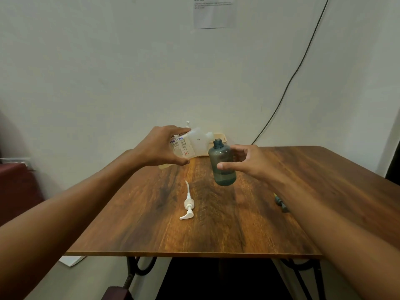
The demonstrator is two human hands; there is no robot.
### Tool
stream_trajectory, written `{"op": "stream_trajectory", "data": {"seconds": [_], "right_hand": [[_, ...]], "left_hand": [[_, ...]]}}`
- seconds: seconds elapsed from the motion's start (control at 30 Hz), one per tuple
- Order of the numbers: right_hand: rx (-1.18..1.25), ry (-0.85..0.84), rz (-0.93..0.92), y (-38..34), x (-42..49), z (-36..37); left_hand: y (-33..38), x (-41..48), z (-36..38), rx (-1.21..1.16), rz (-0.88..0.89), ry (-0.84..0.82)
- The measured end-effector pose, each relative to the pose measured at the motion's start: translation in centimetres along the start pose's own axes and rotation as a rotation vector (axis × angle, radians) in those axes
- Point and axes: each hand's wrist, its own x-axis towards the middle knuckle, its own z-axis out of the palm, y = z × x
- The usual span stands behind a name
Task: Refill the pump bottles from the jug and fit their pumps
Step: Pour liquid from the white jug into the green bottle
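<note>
The left hand (160, 148) grips a white translucent plastic jug (195, 142), its spout tipped just beside the open neck of a smoky grey-blue plastic bottle (218, 154). The right hand (251, 163) clamps this bottle between thumb and curled fingers. Filling looks barely begun, and a white pump (187, 204) lies unfitted in front of the bottle.

A wooden table (216, 230) stands against a pale wall (86, 61). Above it hang a paper notice (214, 11) and a black cable (292, 81).

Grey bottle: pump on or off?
Off. The grey bottle has a bare open neck; a white pump lies flat on the table, apart from it.
</note>
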Motion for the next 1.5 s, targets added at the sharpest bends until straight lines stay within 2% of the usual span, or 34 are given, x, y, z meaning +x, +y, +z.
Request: {"op": "stream_trajectory", "data": {"seconds": [1.5], "right_hand": [[0.025,-0.006,0.001,1.6,-0.4,0.9]], "left_hand": [[0.3,1.1,-1.0,0.192,0.062,-0.088]]}}
